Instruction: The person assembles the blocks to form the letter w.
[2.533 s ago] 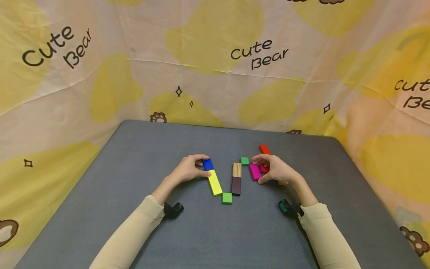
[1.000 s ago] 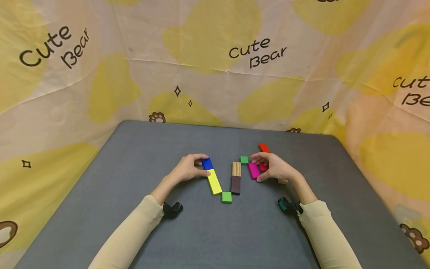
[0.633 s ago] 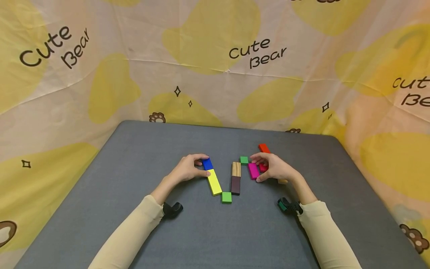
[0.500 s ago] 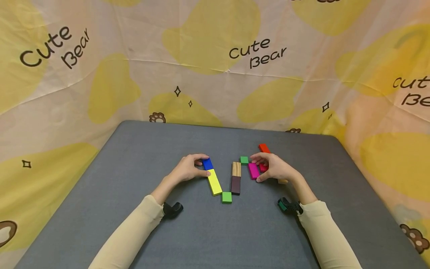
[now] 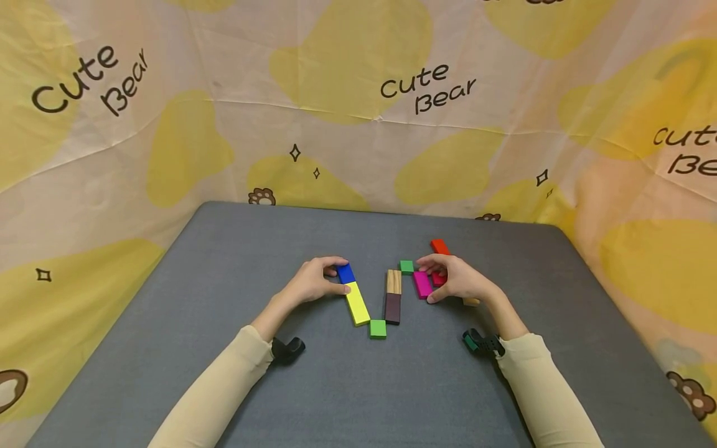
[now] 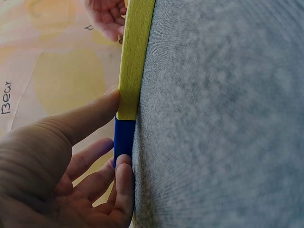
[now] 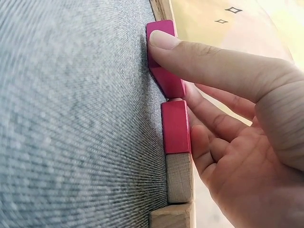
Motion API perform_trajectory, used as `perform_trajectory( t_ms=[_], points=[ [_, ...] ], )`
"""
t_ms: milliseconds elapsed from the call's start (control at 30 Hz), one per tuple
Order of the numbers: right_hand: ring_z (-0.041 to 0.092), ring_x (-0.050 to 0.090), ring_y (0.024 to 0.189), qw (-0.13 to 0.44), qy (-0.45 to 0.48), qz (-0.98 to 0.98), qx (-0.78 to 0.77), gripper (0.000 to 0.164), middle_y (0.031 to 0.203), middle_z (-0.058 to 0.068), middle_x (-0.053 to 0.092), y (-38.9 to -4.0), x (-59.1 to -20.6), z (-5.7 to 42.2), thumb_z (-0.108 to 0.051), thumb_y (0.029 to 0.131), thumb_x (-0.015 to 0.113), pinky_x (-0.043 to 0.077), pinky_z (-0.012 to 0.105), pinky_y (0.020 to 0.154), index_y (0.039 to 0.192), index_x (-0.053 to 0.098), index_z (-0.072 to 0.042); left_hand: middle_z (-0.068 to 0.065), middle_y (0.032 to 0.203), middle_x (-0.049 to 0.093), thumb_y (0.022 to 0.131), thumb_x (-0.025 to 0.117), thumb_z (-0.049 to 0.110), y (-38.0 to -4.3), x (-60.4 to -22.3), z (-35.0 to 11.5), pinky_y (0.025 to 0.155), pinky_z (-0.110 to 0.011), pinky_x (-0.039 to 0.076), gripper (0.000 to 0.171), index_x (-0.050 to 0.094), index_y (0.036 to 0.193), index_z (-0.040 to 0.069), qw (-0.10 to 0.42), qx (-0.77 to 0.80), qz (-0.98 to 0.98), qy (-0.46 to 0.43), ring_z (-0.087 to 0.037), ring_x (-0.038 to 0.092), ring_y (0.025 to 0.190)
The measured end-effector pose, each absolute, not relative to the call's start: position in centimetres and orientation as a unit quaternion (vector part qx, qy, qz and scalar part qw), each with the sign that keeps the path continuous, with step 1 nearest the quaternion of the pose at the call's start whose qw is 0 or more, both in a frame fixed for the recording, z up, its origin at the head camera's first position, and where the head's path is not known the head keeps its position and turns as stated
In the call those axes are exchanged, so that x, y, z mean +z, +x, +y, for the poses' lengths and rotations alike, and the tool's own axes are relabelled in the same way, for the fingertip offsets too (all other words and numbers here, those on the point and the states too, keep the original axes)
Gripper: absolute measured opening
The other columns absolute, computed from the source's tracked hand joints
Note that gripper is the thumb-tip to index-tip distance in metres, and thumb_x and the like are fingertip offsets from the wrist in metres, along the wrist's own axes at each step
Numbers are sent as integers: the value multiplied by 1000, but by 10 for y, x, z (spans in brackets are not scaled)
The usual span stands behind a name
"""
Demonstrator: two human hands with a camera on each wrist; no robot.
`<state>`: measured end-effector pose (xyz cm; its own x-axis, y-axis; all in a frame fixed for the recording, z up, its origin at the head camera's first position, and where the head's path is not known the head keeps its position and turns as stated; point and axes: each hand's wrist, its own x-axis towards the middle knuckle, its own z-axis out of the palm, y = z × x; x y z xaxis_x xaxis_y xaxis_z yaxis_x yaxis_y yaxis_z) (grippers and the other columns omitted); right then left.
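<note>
In the head view my left hand (image 5: 308, 281) holds a blue block (image 5: 346, 273) at its far end. The left thumb touches the side of a yellow block (image 5: 358, 305), end to end with the blue one; the left wrist view shows thumb and fingers along this pair. My right hand (image 5: 462, 280) pinches a magenta block (image 5: 422, 285), thumb at its near end and fingers at the far end. A darker red block (image 5: 439, 279) lies partly hidden under that hand. In the right wrist view the thumb presses the magenta block (image 7: 172, 85), beside the red block (image 7: 175, 127).
Between the hands lie a near green block (image 5: 378, 330), a dark brown block (image 5: 393, 309), a striped wooden block (image 5: 394, 282) and a far green block (image 5: 406, 267). A bright red block (image 5: 440, 246) and a light wooden block (image 5: 472, 302) lie around the right hand on the grey table (image 5: 336, 392).
</note>
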<state>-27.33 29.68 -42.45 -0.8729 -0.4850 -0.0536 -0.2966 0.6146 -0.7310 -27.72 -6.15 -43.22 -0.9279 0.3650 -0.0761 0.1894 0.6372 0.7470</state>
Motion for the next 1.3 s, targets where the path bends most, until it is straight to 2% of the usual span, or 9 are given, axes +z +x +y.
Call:
perform_trajectory(
  t_ms=[200,1000,1167,1300],
  points=[
    [28,52,110,127,-222,886,-386,72,118,9,59,-270,-422,294,-11,70,90,43,47,94,134,56,-5,-9,129,59,78,86,29,-276,-432,-61,94,-44,45,63,62,135,17,110,396,898,157,-23,58,112],
    [26,53,110,131,-230,886,-380,73,120,7,59,-272,-422,298,-17,71,91,42,46,95,134,56,-7,-10,126,61,78,86,28,-275,-431,-61,93,-44,46,63,62,135,17,109,400,897,155,-23,58,111],
    [30,54,113,118,-231,875,-409,74,126,12,59,-271,-415,304,-17,72,91,43,48,95,135,55,-3,-10,127,60,78,86,27,-276,-432,-61,93,-44,46,63,62,135,17,109,402,896,152,-23,58,112],
    [36,54,113,93,-221,867,-437,68,128,18,58,-271,-407,315,-15,76,88,45,50,91,134,55,0,-9,128,60,78,86,27,-276,-432,-62,94,-44,46,62,62,135,17,109,403,896,152,-23,58,112]
  ],
)
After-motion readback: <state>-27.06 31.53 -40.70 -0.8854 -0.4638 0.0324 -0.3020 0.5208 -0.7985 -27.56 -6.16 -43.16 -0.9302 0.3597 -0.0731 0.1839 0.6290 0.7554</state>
